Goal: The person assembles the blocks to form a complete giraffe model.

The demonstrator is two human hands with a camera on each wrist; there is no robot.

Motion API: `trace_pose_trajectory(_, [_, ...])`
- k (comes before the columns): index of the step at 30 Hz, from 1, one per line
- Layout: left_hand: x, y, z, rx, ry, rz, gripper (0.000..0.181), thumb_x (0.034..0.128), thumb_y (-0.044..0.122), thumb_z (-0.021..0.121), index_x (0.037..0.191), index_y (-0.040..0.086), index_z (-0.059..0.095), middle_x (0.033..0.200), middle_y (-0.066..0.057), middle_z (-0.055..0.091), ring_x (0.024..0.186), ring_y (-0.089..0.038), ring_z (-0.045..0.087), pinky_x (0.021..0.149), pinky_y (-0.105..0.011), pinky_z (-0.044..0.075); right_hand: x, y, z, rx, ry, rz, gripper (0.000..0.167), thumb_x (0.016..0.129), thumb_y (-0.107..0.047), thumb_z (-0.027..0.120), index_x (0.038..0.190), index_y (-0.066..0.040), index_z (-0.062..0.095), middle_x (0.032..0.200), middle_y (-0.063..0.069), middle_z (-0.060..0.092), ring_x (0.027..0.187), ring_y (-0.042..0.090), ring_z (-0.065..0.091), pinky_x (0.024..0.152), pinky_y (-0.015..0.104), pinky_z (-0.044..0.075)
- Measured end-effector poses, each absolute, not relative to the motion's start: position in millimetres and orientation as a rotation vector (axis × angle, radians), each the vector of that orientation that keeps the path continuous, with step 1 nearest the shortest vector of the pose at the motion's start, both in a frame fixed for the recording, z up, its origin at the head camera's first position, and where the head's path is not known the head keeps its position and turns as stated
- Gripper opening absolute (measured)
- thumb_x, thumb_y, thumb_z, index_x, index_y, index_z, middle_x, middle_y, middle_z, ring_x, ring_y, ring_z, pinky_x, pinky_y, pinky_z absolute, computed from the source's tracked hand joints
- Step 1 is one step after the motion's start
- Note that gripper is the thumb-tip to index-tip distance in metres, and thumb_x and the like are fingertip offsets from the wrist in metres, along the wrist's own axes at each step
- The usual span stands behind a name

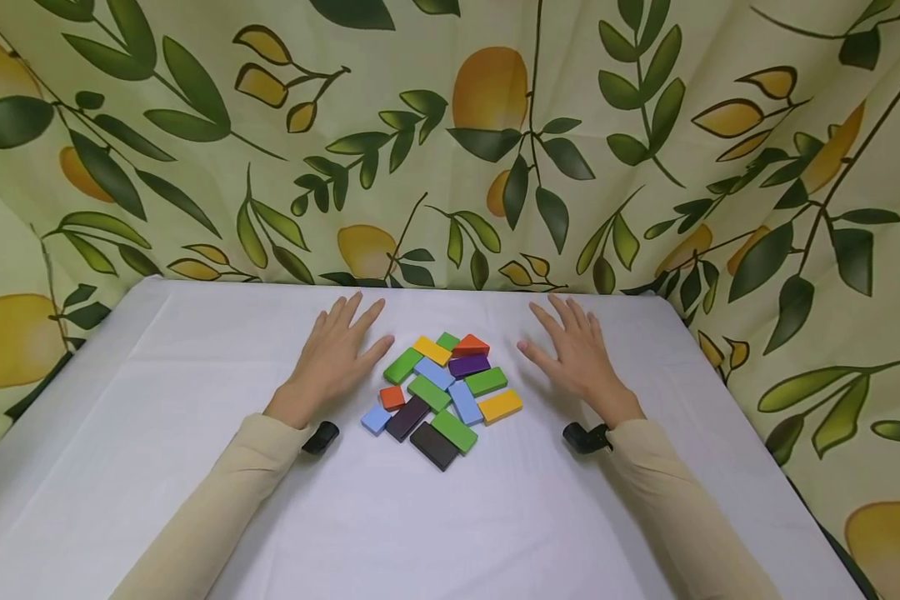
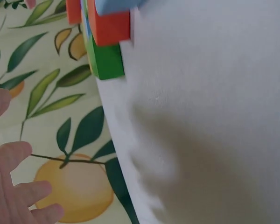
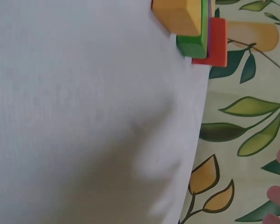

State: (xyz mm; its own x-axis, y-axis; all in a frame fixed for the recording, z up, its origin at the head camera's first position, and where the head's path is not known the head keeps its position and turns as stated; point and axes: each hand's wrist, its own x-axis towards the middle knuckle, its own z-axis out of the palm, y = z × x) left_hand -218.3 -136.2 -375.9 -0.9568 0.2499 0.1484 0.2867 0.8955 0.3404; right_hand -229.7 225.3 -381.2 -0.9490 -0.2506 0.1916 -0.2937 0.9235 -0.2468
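Several coloured blocks lie in a loose cluster mid-table, among them a yellow block [image 1: 500, 407], a purple block [image 1: 468, 365], a red triangular block [image 1: 471, 345], a small red block [image 1: 392, 397] and a black block [image 1: 434, 446]. To the left of them is my left hand [image 1: 336, 352], fingers spread, holding nothing. My right hand [image 1: 579, 357] is on the other side, also spread and apart from the blocks. The left wrist view catches a green block [image 2: 106, 60] near the left fingers; the right wrist view has an orange-yellow block [image 3: 179, 16] at its top.
A white cloth [image 1: 510, 525] covers the table. Behind it hangs a curtain [image 1: 435, 167] printed with fruit and leaves. Each wrist carries a small black camera, the left one [image 1: 321, 437] and the right one [image 1: 587, 437].
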Motion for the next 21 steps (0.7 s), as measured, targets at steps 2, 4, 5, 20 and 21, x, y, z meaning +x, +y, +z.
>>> trace_pose_trajectory(2, [-215, -135, -377, -0.438, -2.956, -0.569, 0.068, 0.1005, 0.053, 0.044, 0.158, 0.020, 0.028, 0.165, -0.019, 0.018, 0.152, -0.044, 0.012, 0.122, -0.063, 0.012, -226, 223, -382, 0.442, -2.908, 0.440, 0.073, 0.094, -0.052, 0.054, 0.155, -0.016, 0.035, 0.163, 0.018, 0.022, 0.151, 0.045, 0.013, 0.118, 0.070, 0.009])
trace_pose_trajectory(4, [-212, -135, -377, -0.455, -2.951, -0.585, 0.067, 0.1005, 0.052, 0.045, 0.157, 0.020, 0.029, 0.164, -0.019, 0.019, 0.152, -0.043, 0.013, 0.123, -0.062, 0.012, -223, 222, -383, 0.467, -2.894, 0.464, 0.072, 0.094, -0.051, 0.055, 0.154, -0.015, 0.036, 0.162, 0.018, 0.024, 0.150, 0.046, 0.016, 0.118, 0.070, 0.012])
trace_pose_trajectory(5, [-210, -134, -377, -0.463, -2.949, -0.586, 0.067, 0.1005, 0.052, 0.045, 0.157, 0.020, 0.029, 0.164, -0.019, 0.020, 0.152, -0.043, 0.014, 0.123, -0.061, 0.013, -221, 221, -384, 0.478, -2.891, 0.471, 0.072, 0.094, -0.051, 0.055, 0.154, -0.015, 0.037, 0.162, 0.018, 0.025, 0.150, 0.046, 0.017, 0.118, 0.070, 0.013])
trace_pose_trajectory(20, [-185, -128, -376, -0.573, -2.914, -0.650, 0.064, 0.0997, 0.046, 0.051, 0.156, 0.020, 0.033, 0.164, -0.014, 0.024, 0.152, -0.038, 0.020, 0.124, -0.057, 0.014, -195, 199, -384, 0.567, -2.902, 0.655, 0.069, 0.093, -0.047, 0.061, 0.152, -0.018, 0.040, 0.161, 0.013, 0.031, 0.149, 0.039, 0.024, 0.119, 0.065, 0.021])
trace_pose_trajectory(21, [-184, -128, -376, -0.586, -2.905, -0.649, 0.064, 0.0995, 0.046, 0.051, 0.155, 0.019, 0.035, 0.163, -0.014, 0.025, 0.151, -0.038, 0.021, 0.124, -0.057, 0.015, -193, 198, -385, 0.576, -2.899, 0.663, 0.068, 0.094, -0.046, 0.061, 0.152, -0.018, 0.041, 0.160, 0.013, 0.032, 0.149, 0.038, 0.025, 0.119, 0.064, 0.022])
